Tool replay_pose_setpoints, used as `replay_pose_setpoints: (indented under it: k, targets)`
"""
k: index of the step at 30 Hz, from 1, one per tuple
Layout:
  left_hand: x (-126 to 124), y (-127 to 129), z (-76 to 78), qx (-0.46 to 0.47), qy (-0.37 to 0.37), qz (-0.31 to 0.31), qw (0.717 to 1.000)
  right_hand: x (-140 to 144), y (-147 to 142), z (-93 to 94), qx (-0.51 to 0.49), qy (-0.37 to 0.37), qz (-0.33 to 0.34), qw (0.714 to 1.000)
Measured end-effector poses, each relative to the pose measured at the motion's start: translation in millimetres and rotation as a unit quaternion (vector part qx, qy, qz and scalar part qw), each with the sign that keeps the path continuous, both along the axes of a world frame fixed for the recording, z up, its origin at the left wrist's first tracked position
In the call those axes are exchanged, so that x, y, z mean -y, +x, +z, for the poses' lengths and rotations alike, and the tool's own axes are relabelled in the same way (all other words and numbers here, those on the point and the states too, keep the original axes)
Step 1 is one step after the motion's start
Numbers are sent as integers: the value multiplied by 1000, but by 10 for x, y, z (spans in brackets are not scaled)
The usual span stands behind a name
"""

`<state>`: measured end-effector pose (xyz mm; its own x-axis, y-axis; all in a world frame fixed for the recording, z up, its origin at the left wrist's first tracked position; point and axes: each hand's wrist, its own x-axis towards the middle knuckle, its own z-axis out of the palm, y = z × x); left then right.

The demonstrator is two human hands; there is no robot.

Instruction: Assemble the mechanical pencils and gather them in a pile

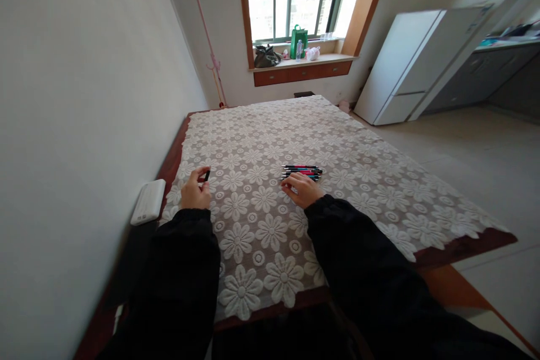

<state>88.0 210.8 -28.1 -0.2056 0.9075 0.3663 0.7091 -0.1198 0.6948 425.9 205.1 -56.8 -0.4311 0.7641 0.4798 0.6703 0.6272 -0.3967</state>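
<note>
A small bundle of pens point(301, 170), with dark, red and blue barrels, lies side by side just right of the middle of the frame. The right hand point(302, 189) is at their near side, its fingers bent over the nearest pens; whether it grips one cannot be told. Left of centre, the left hand point(195, 190) pinches a short black object point(207, 175) between thumb and fingers. Beneath both is a flowered lace tablecloth point(258, 259) over a dark red wooden tabletop point(172, 153). A white device point(148, 201) sits by the wall at the left edge. Farther out, a pink coat rack point(205, 28) stands at upper left, a green bag point(298, 43) on the windowsill point(329, 58) at top centre, and a white refrigerator point(411, 59) at upper right.
</note>
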Motion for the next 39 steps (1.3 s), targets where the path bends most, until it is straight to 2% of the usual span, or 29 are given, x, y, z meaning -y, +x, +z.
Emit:
replay_pose_setpoints:
  k: [2, 4, 6, 10, 14, 18, 20, 23, 25, 27, 30, 35, 39]
  targets:
    - [26, 146, 2, 143, 1, -57, 988, 16, -21, 1, -18, 2, 21, 1000]
    - [58, 294, -17, 261, -13, -111, 959, 33, -38, 9, -36, -7, 46, 998]
    - [92, 417, -39, 345, -26, -128, 929, 45, -45, 29, -49, -25, 75, 996]
    - [158, 567, -78, 440, -54, -148, 884, 62, -71, 106, -99, -74, 96, 988]
    - [206, 673, -156, 454, -108, -166, 869, 87, -184, 179, -91, -145, 105, 980]
    - [232, 741, -241, 427, -142, -180, 875, 59, -311, 143, -17, -180, 126, 975]
    - [236, 739, -270, 387, -144, -189, 891, 23, -330, 85, -6, -172, 120, 978]
    - [236, 705, -303, 225, -114, -203, 946, -9, -301, 3, -11, -157, 103, 982]
    - [234, 678, -320, 95, -79, -221, 967, -1, -267, -25, -5, -155, 90, 984]
    - [233, 656, -331, 10, -52, -251, 967, 18, -241, -33, 8, -154, 72, 985]
    - [233, 631, -330, -60, -31, -278, 958, 39, -231, -27, 18, -155, 46, 987]
    - [252, 612, -299, -143, -15, -244, 959, 47, -244, -19, 51, -166, 28, 984]
    - [263, 609, -316, -169, -15, -238, 956, 46, -248, -30, 68, -166, 25, 984]
